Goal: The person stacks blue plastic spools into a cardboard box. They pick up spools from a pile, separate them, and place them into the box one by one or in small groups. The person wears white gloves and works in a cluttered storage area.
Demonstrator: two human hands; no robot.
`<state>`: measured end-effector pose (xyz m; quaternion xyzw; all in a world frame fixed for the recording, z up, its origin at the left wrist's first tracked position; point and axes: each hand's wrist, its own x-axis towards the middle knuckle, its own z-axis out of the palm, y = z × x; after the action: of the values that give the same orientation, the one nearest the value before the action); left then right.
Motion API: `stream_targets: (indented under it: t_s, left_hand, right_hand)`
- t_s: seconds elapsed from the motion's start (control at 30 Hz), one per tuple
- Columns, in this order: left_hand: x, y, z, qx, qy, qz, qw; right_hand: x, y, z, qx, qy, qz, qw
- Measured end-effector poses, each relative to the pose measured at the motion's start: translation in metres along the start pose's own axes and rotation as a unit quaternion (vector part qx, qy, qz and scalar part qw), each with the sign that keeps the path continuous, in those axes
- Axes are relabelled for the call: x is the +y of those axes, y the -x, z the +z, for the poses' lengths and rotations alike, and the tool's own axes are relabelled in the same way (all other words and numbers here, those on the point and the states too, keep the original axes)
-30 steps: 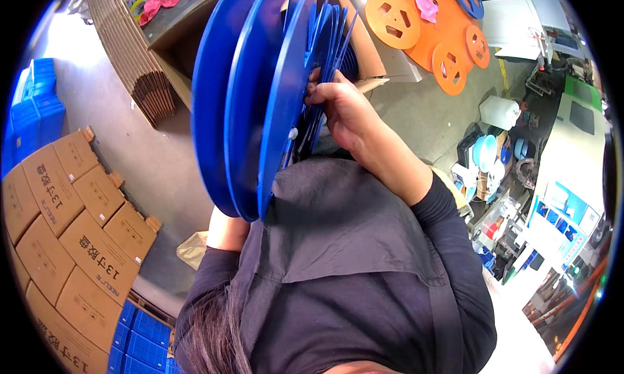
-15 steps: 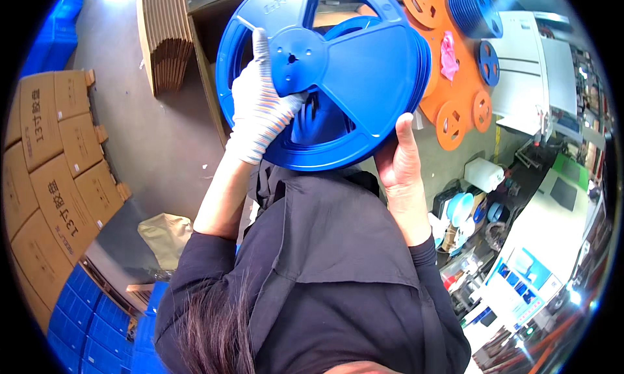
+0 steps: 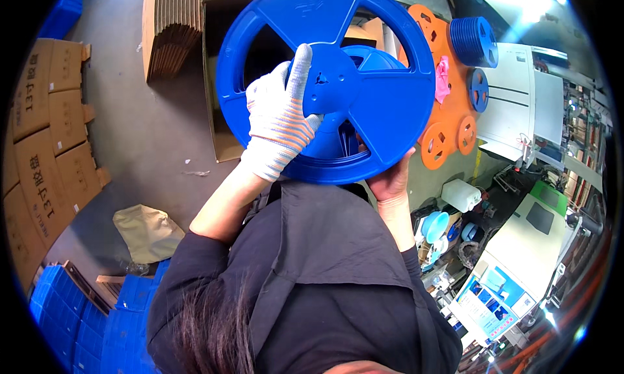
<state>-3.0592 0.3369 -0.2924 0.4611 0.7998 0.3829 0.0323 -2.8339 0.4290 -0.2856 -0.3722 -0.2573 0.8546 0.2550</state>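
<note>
A stack of large blue plastic reels [image 3: 393, 104] is held up in front of my chest, the top one facing me with wide cut-out windows round its hub. My left hand [image 3: 279, 124], in a white knitted glove with coloured stripes, grips the top reel through a window, its thumb lying along the hub. Beneath the lower right rim, my bare right hand [image 3: 392, 182] supports the reels; most of its fingers are hidden behind them. Behind the reels stands an open cardboard box [image 3: 225, 146], largely covered by them.
Right of the reels is an orange surface [image 3: 450, 111] with orange reels [image 3: 435, 146], a blue reel stack [image 3: 471, 42] and a pink cloth [image 3: 442, 79]. Folded cardboard [image 3: 170, 33] stands at far left. Printed cartons [image 3: 49, 159] and blue stacks [image 3: 75, 309] line the left. Machines stand right.
The reels have turned, with the top face now flatter to my view and fewer edges showing at right. My left hand has shifted right and down; my right hand is further under the rim.
</note>
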Motion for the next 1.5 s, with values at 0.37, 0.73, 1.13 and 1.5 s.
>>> stream_targets:
  t_s: [0.37, 0.73, 1.13, 1.5]
  left_hand:
    - [-0.004, 0.001, 0.009, -0.033, 0.02, -0.003, 0.999]
    - [-0.038, -0.003, 0.014, -0.086, 0.434, -0.218, 0.87]
    - [-0.074, 0.039, 0.004, -0.113, 0.961, -0.16, 0.197]
    - [-0.065, 0.065, 0.077, -0.177, 0.928, -0.327, 0.037]
  right_hand:
    - [0.007, 0.009, -0.012, -0.024, 0.029, -0.007, 0.999]
    - [0.018, 0.025, -0.024, 0.042, -0.029, -0.009, 0.999]
    - [0.002, 0.03, -0.033, 0.157, -0.037, -0.09, 0.983]
    - [0.001, 0.074, -0.095, 0.227, 0.038, -0.101, 0.968]
